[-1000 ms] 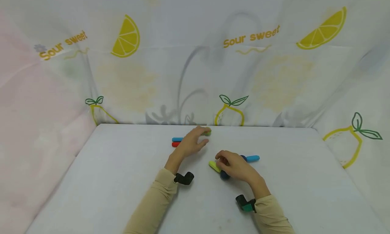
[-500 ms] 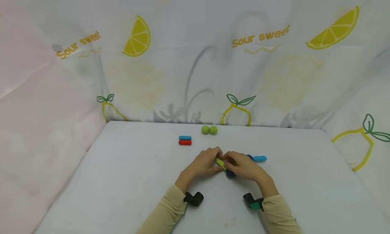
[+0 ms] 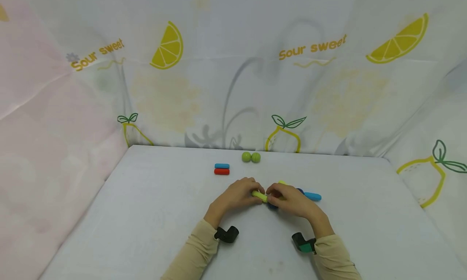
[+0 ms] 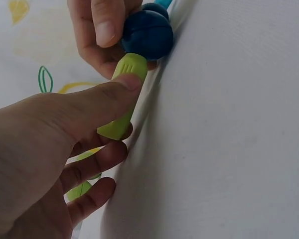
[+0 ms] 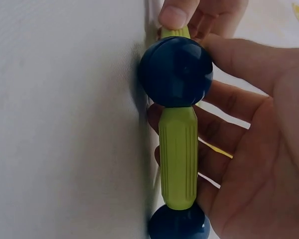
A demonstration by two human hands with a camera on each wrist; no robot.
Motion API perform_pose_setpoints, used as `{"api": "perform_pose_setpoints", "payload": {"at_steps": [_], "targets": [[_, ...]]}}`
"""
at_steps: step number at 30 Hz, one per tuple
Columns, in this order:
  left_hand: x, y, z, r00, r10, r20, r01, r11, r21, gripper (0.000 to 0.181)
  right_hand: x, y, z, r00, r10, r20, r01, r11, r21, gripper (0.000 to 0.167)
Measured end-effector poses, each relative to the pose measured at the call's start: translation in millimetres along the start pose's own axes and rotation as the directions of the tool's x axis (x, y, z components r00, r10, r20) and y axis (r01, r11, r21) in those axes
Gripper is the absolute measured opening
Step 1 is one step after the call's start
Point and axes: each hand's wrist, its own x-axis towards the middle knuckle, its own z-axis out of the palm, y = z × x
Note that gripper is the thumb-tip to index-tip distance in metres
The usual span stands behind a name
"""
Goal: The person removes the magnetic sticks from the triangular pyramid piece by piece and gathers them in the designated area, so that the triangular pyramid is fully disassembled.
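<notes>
My left hand (image 3: 238, 195) pinches a lime-green rod (image 4: 120, 119) between thumb and fingers. The rod's far end meets a dark blue ball (image 4: 148, 35). My right hand (image 3: 292, 201) grips that ball (image 5: 175, 72), its thumb on one side and fingertips behind. From the ball a second lime-green rod (image 5: 178, 159) runs to another dark blue ball (image 5: 179, 224), past the right palm. Beyond the right hand, a light blue rod (image 3: 312, 196) extends from a dark blue ball (image 3: 300, 190). The tip of a yellow piece (image 3: 282, 182) shows behind the right hand; the rest is hidden.
Two green balls (image 3: 251, 157) sit side by side near the table's back edge. Left of them lie a light blue rod (image 3: 221, 165) and a red rod (image 3: 221, 172), close together. A lemon-printed cloth (image 3: 219, 89) hangs behind the white table (image 3: 146, 215).
My left hand has come from beside the green balls towards me to the lime-green rod and taken hold of it. A yellow tip now shows behind my right hand, which stays at the ball.
</notes>
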Motion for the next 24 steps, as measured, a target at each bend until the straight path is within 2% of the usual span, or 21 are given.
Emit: {"api": "perform_pose_setpoints", "payload": {"at_steps": [6, 14, 20, 24], "targets": [[-2.1, -5.8, -2.8, 1.000, 0.015, 0.023, -0.014, 0.998, -0.058, 0.019, -2.1, 1, 0, 0.999, -0.029, 0.032, 0.030, 1.000, -0.010, 0.028], [-5.3, -9.2, -7.3, 0.998, 0.044, 0.048, -0.039, 0.996, -0.085, 0.019, -1.1, 0, 2, 0.999, -0.037, 0.020, 0.037, 0.999, -0.009, 0.022], [-5.7, -9.1, -10.7, 0.994, 0.036, 0.103, -0.028, 0.996, -0.083, 0.020, -0.4, 1, 3, 0.999, -0.036, 0.002, 0.036, 0.999, -0.037, 0.021], [-5.5, -10.7, -11.1, 0.989, 0.031, 0.147, -0.012, 0.991, -0.133, 0.019, 0.7, 1, 4, 0.999, -0.034, -0.004, 0.034, 0.998, -0.051, 0.021]]}}
